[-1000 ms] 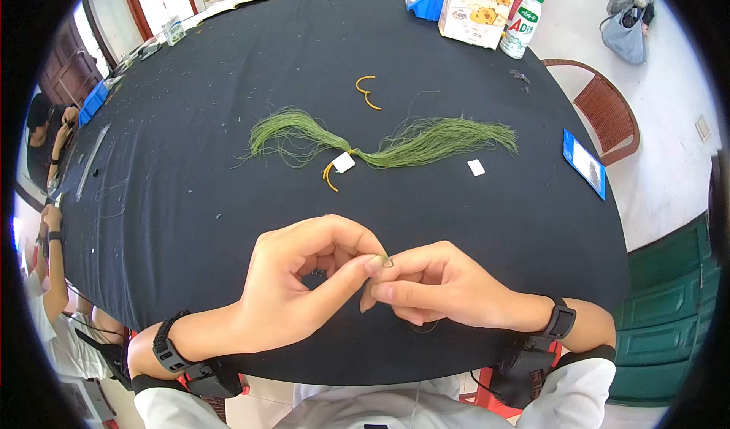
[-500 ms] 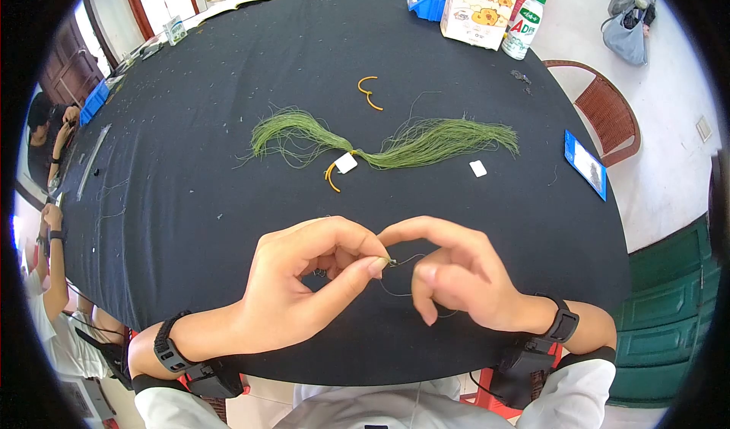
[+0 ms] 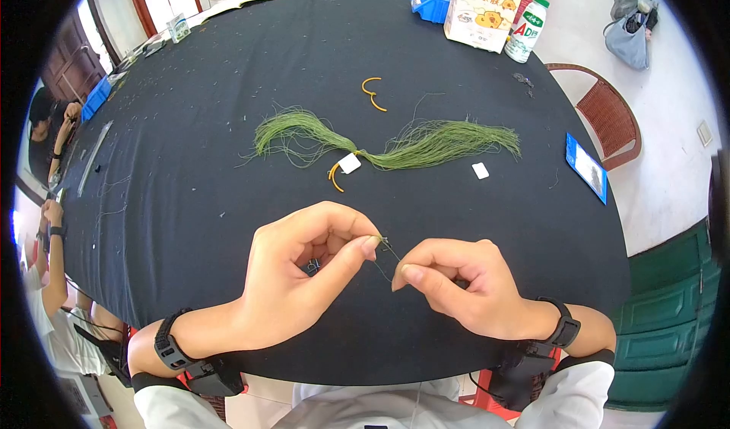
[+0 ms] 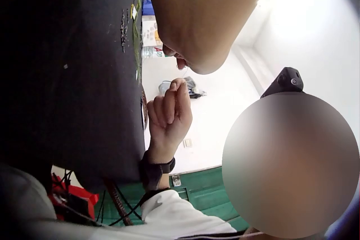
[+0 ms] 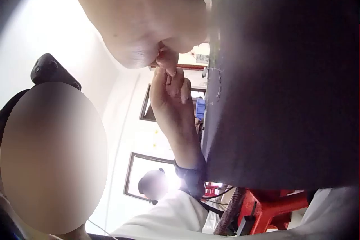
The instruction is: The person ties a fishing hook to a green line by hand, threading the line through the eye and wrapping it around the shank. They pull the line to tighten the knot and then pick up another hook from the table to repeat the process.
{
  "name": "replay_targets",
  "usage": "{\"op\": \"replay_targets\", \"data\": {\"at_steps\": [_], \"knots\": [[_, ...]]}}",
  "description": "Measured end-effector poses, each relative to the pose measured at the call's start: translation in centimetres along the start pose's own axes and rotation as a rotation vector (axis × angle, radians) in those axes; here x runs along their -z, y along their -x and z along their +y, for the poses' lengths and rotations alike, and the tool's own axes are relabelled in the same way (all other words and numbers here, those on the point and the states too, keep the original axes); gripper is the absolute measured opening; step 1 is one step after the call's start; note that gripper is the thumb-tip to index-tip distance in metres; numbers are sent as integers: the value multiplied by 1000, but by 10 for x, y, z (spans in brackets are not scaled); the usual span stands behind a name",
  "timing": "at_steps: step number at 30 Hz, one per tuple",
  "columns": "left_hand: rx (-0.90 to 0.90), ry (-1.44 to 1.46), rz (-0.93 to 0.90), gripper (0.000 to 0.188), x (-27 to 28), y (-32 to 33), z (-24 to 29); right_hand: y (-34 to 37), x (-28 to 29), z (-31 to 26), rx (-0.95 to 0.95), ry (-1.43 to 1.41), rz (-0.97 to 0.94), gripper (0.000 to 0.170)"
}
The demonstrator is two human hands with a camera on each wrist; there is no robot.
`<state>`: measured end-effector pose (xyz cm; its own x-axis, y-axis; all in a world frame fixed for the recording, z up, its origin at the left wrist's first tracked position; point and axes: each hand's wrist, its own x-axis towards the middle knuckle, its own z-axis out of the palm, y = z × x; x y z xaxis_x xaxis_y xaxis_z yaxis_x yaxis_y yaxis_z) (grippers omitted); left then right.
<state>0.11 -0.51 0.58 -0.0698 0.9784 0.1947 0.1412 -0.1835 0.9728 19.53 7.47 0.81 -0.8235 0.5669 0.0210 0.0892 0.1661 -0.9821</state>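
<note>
My left hand (image 3: pixel 304 265) pinches a tiny metal hook (image 3: pixel 385 240) between thumb and forefinger; its exact shape is too small to make out. From it a thin green thread (image 3: pixel 393 253) runs down to my right hand (image 3: pixel 471 284), whose thumb and forefinger grip it. The hands are a short way apart, above the black cloth. Beyond them lies a bundle of green threads (image 3: pixel 441 146), bound in the middle, with a white tag (image 3: pixel 349 163) at the binding. Partly hidden behind my left hand, small shiny pieces (image 3: pixel 313 266) lie on the cloth.
Curved yellow pieces (image 3: pixel 372 94) lie around the bundle. A white square (image 3: pixel 480 170) and a blue packet (image 3: pixel 586 167) are to the right. At the back stand a blue bin (image 3: pixel 431 5), a carton (image 3: pixel 484 11) and a bottle (image 3: pixel 527 30). Another person's arm (image 3: pixel 53 227) shows at left.
My right hand has let go near the left fingertips, opened out to the right, then pinched the thread and drawn it out. My left hand has risen slightly, still holding the hook.
</note>
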Motion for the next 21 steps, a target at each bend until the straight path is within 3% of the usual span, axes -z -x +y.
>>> {"op": "replay_targets", "data": {"at_steps": [7,10,15,18,21], "knots": [[8,-80,-11,8,0,-1,-2,2,0,-1,50,30,99,18],[-130,-210,28,7,0,-3,-10,6,8,-2,82,18,92,14],[-182,-252,36,9,-1,-3,-13,6,10,-6,113,-45,233,17],[-210,-309,1,10,0,-2,-10,3,12,-14,114,78,232,17],[-199,-317,-45,10,-1,-2,-8,-4,16,-1,392,401,87,4]]}}
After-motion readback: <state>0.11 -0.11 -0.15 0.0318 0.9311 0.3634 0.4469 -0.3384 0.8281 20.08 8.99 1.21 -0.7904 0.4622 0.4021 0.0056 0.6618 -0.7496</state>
